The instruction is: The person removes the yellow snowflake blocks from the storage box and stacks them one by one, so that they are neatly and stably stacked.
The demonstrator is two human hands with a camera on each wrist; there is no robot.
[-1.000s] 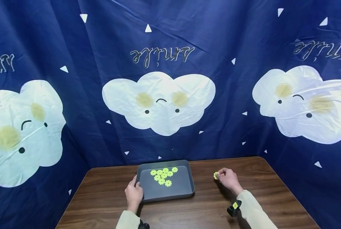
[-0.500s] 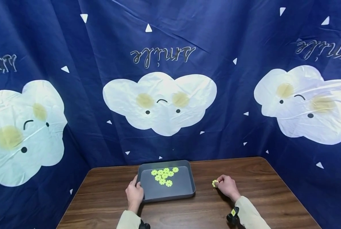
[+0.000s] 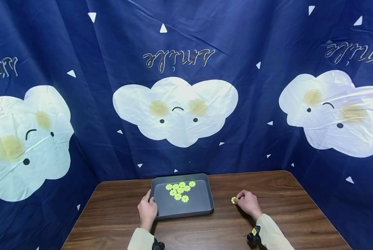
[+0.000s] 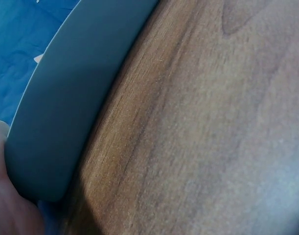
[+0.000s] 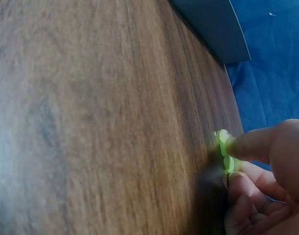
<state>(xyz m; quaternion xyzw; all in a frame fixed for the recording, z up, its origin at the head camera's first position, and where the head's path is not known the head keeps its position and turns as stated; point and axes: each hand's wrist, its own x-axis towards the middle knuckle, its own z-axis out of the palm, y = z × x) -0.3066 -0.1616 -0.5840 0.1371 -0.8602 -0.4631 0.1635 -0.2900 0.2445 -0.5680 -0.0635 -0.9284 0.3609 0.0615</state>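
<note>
My left hand [image 3: 147, 210] grips the left wall of a dark grey rectangular tray [image 3: 186, 208], which stands on the wooden table. In the left wrist view, part of that hand shows at the outer wall of the tray [image 4: 71, 98]. Several yellow-green flower-shaped pieces [image 3: 180, 190] lie in a cluster on the far half of the tray floor. To the right of the tray, my right hand [image 3: 249, 203] pinches one more flower-shaped piece [image 5: 225, 149] between thumb and fingers. It is seen nearly edge-on in the right wrist view, low over the table.
The brown wooden table [image 3: 286, 211] has its far edge close to a blue curtain [image 3: 255, 152] with white clouds. More curtain hangs at both sides. A dark wrist device [image 3: 253, 234] sits at the right cuff.
With the flower-shaped piece in its pinch, my right hand has come nearer to me and slightly left. The left hand keeps its hold on the tray.
</note>
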